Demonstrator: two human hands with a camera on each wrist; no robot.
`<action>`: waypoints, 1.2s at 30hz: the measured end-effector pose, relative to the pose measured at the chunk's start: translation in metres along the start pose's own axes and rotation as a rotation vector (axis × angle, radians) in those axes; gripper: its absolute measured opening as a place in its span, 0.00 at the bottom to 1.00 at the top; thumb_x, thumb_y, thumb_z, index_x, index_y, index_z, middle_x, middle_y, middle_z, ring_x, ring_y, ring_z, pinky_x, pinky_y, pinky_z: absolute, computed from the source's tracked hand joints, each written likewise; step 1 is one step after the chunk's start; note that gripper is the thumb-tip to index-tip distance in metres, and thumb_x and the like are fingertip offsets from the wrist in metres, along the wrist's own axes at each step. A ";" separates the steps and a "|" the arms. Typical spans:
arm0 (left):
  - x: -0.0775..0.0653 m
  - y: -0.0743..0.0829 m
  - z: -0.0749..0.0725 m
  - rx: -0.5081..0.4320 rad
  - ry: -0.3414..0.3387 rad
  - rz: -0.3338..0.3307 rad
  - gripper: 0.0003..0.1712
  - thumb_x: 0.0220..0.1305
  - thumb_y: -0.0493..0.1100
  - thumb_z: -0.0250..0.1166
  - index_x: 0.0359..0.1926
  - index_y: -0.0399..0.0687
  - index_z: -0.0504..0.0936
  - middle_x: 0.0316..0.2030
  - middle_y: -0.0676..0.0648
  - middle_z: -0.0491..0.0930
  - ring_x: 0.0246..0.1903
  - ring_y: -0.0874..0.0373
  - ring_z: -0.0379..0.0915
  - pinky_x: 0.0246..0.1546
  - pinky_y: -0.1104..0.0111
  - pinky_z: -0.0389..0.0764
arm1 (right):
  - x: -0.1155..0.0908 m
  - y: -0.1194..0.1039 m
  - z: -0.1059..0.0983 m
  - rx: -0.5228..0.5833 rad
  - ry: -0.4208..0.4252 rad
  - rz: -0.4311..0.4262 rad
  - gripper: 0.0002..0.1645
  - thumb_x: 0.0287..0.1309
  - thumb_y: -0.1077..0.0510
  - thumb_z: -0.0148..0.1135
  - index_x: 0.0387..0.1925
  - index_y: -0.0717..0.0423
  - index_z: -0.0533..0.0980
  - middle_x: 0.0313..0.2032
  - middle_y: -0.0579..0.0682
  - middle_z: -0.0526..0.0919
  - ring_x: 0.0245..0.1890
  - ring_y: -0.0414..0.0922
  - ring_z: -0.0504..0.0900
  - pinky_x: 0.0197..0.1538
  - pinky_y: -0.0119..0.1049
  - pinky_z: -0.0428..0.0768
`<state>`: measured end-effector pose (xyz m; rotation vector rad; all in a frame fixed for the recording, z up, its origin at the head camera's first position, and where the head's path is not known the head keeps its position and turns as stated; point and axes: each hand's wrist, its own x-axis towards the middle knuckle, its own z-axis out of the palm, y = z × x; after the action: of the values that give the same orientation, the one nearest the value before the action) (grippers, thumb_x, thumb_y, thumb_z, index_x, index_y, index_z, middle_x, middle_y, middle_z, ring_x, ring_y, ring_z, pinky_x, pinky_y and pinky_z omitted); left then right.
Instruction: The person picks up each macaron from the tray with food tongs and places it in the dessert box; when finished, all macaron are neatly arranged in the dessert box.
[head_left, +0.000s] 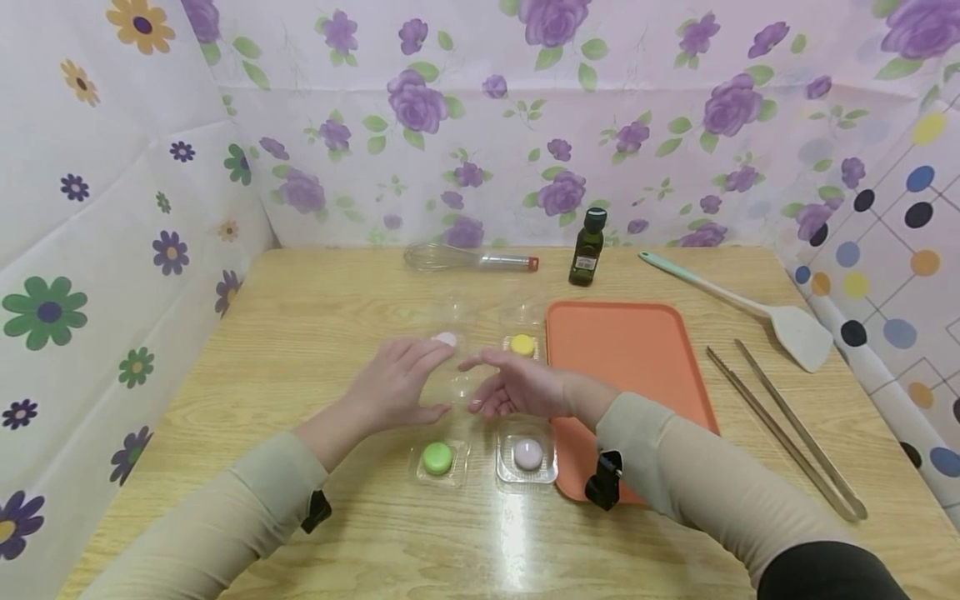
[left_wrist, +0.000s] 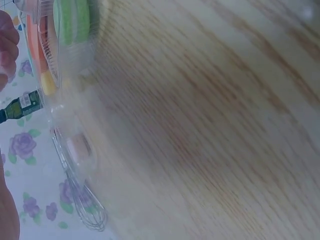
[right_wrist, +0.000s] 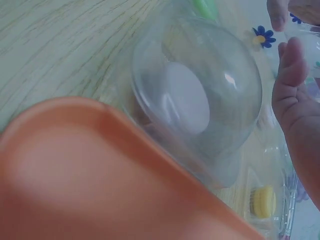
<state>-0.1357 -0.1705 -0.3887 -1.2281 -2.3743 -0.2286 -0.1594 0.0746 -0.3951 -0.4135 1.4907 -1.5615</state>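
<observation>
My left hand (head_left: 397,383) is spread in a C shape, thumb apart from fingers, left of a clear plastic lid (head_left: 462,388). Facing it from the right, my right hand (head_left: 525,385) has loosely bent fingers close to that lid. Just nearer me lies a green macaron (head_left: 437,457) in a clear plastic box. A lilac macaron (head_left: 528,454) sits in its own box; a clear dome covers it in the right wrist view. Beyond the hands are a yellow macaron (head_left: 522,345) and a pale macaron (head_left: 446,339), partly hidden by my left fingers.
An orange tray (head_left: 622,342) lies under my right forearm. Farther right are metal tongs (head_left: 787,433) and a white spatula (head_left: 799,333). A whisk (head_left: 472,259) and a dark green bottle (head_left: 587,250) are at the back, before a flowered curtain (head_left: 465,125).
</observation>
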 end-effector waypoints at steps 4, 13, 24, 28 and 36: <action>0.004 0.003 -0.002 -0.082 -0.076 -0.045 0.47 0.35 0.57 0.76 0.56 0.41 0.68 0.50 0.45 0.72 0.44 0.50 0.70 0.45 0.57 0.74 | 0.000 0.002 -0.001 -0.025 0.022 -0.002 0.35 0.65 0.37 0.37 0.67 0.50 0.57 0.42 0.58 0.79 0.42 0.53 0.75 0.48 0.42 0.72; 0.005 0.006 -0.002 -0.293 -0.227 -0.231 0.48 0.42 0.60 0.72 0.60 0.38 0.66 0.55 0.41 0.72 0.54 0.46 0.68 0.56 0.50 0.68 | -0.004 0.004 -0.002 -0.253 0.072 -0.090 0.29 0.65 0.51 0.50 0.67 0.48 0.59 0.51 0.63 0.74 0.49 0.55 0.76 0.54 0.46 0.74; 0.003 0.003 0.002 -0.686 -0.447 -0.491 0.41 0.58 0.53 0.64 0.66 0.39 0.62 0.56 0.43 0.72 0.53 0.48 0.68 0.54 0.52 0.70 | -0.004 0.010 -0.003 -0.617 0.136 -0.257 0.39 0.53 0.51 0.67 0.65 0.46 0.63 0.52 0.54 0.75 0.48 0.43 0.76 0.53 0.35 0.75; 0.001 0.003 0.003 -0.728 -0.456 -0.492 0.44 0.53 0.52 0.69 0.66 0.40 0.62 0.57 0.42 0.70 0.54 0.48 0.67 0.54 0.53 0.69 | -0.004 0.012 -0.001 -0.701 0.160 -0.253 0.45 0.48 0.46 0.71 0.66 0.46 0.62 0.55 0.53 0.74 0.48 0.41 0.75 0.52 0.33 0.74; -0.007 0.004 0.002 -0.668 -0.437 -0.465 0.51 0.43 0.56 0.74 0.67 0.52 0.62 0.59 0.49 0.67 0.57 0.51 0.61 0.55 0.51 0.67 | -0.006 0.017 0.007 -0.908 0.212 -0.267 0.53 0.41 0.40 0.73 0.65 0.57 0.62 0.57 0.48 0.73 0.45 0.40 0.76 0.46 0.31 0.76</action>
<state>-0.1296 -0.1724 -0.3943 -1.0257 -3.0860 -1.0693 -0.1450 0.0775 -0.4069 -1.0122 2.3526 -1.0465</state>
